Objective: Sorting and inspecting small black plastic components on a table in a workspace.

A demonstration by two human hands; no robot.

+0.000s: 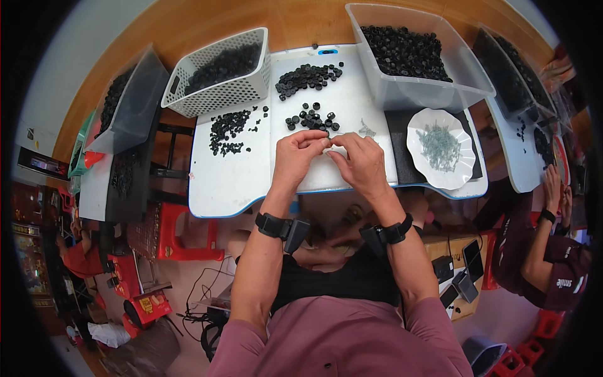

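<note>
Over the white table (229, 185), my left hand (295, 157) and my right hand (363, 163) meet fingertip to fingertip. Both are closed in a pinch, and whatever lies between the fingers is too small and hidden to name. Just beyond the fingertips is a loose group of small round black caps (312, 118). A larger pile of black caps (306, 79) sits farther back. Left of my left hand, smaller black pieces (229, 129) are spread out. A few thin pale slivers (367, 129) lie beyond my right hand.
A scalloped white plate (462, 178) with thin pale green pieces (440, 147) rests on a black mat (400, 151) at right. Behind stand a white perforated basket (217, 94) and a clear bin (414, 93), both holding black parts. Another person (534, 251) works at far right.
</note>
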